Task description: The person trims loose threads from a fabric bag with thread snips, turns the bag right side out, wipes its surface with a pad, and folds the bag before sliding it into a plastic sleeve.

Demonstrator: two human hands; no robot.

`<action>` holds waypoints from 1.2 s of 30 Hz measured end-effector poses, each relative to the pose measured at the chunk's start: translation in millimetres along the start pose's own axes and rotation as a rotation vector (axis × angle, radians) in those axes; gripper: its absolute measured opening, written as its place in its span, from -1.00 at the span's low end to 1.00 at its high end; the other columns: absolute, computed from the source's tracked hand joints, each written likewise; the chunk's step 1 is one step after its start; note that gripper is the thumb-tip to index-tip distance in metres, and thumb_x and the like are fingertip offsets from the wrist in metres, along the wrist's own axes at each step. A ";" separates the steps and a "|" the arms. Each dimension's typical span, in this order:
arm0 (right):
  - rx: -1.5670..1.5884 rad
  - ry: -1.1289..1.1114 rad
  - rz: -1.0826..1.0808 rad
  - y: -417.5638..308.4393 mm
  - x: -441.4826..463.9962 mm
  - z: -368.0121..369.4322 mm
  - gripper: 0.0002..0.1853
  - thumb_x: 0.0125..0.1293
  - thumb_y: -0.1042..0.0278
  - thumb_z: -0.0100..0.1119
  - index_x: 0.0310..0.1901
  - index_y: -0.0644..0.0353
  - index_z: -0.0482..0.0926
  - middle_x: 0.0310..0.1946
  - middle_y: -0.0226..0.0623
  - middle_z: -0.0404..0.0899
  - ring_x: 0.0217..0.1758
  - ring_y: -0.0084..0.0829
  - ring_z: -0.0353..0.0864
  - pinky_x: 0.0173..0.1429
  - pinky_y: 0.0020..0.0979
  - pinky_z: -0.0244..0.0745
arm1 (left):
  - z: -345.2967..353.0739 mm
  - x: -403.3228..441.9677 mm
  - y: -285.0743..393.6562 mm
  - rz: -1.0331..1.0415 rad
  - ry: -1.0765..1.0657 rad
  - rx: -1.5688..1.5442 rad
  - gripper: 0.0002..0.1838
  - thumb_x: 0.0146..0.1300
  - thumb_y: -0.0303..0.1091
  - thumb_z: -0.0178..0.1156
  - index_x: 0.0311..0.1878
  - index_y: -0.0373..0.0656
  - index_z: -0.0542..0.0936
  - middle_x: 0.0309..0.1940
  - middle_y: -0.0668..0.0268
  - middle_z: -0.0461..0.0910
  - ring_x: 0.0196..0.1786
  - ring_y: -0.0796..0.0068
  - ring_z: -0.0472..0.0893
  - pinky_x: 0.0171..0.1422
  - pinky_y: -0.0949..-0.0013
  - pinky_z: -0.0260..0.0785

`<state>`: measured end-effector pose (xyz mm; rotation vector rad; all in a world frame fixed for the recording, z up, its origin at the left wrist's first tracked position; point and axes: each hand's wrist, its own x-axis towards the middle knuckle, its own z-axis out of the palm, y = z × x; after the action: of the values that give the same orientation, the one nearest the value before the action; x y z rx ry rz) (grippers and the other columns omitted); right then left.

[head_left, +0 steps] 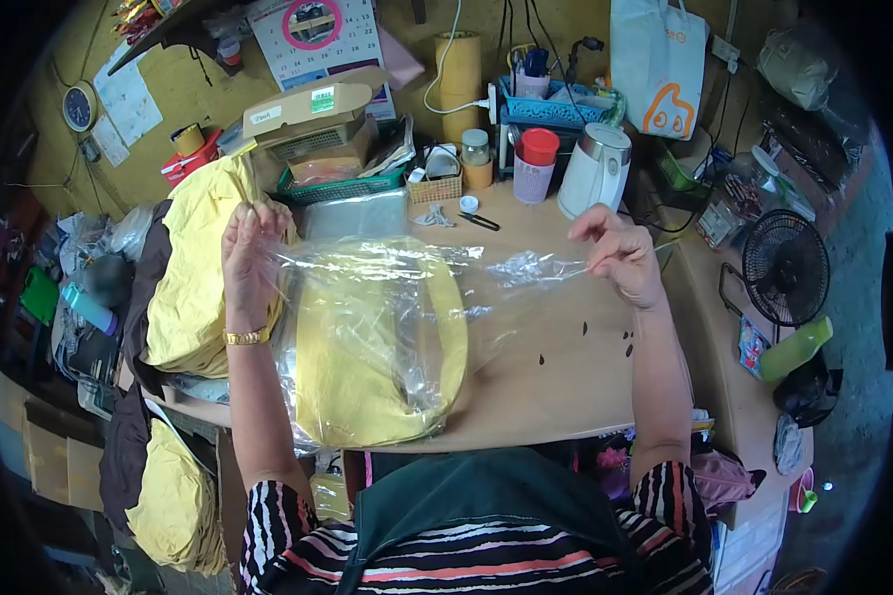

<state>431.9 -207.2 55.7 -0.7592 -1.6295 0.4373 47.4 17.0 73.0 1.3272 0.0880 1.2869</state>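
A clear plastic bag [506, 268] is stretched wide between my two hands above the table. My left hand [248, 253] pinches its left end, wrist up, with a gold watch [246, 337] below. On the other side my right hand [620, 258] grips the bag's right corner between thumb and fingers. Inside or under the film lies a yellow cloth bag [352, 377] with a curved handle loop at its right; I cannot tell how far the plastic covers it. A stack of yellow cloth pieces [193, 258] stands beside my left hand.
Behind my hands are a silver-white kettle [597, 169], a red-lidded cup [536, 164], black snips [480, 221] and a green tray [342, 188]. Small dark pieces [584, 328] dot the brown tabletop [556, 397]. A black fan [786, 266] stands right; more yellow cloth [174, 496] hangs lower left.
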 end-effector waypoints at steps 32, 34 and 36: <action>-0.790 -0.510 0.234 -50.2 13.6 -8.0 -0.64 -0.20 0.33 0.57 -0.60 0.12 0.44 -0.58 -0.47 0.36 -0.31 -0.40 0.37 -0.03 -0.37 0.21 | -16.0 -5.5 80.7 0.108 -0.370 1.139 -0.48 0.01 -0.01 0.45 -0.54 -0.19 0.36 -0.26 0.32 0.37 -0.12 0.38 0.36 0.10 0.34 0.14; -0.763 -0.361 0.233 -48.3 8.2 -8.9 -0.65 -0.15 0.35 0.54 -0.62 0.12 0.42 -0.43 -0.43 0.43 -0.21 -0.39 0.41 0.04 -0.30 0.25 | -22.2 -5.2 80.7 0.065 -0.351 1.122 -0.51 0.05 -0.01 0.43 -0.51 -0.17 0.38 -0.21 0.31 0.40 -0.07 0.37 0.38 0.18 0.29 0.15; -0.504 -0.264 0.205 -39.5 0.1 -12.1 -0.68 -0.07 0.36 0.50 -0.61 0.12 0.42 -0.37 -0.41 0.44 -0.15 -0.38 0.41 0.06 -0.27 0.27 | -23.2 -7.9 73.0 0.020 -0.331 1.106 -0.54 0.09 -0.01 0.41 -0.47 -0.16 0.39 -0.17 0.30 0.43 -0.03 0.35 0.40 0.27 0.24 0.16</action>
<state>434.4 -236.9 84.4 -1.2969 -1.9471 0.2783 -17.1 6.4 113.9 2.4578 0.6214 1.0084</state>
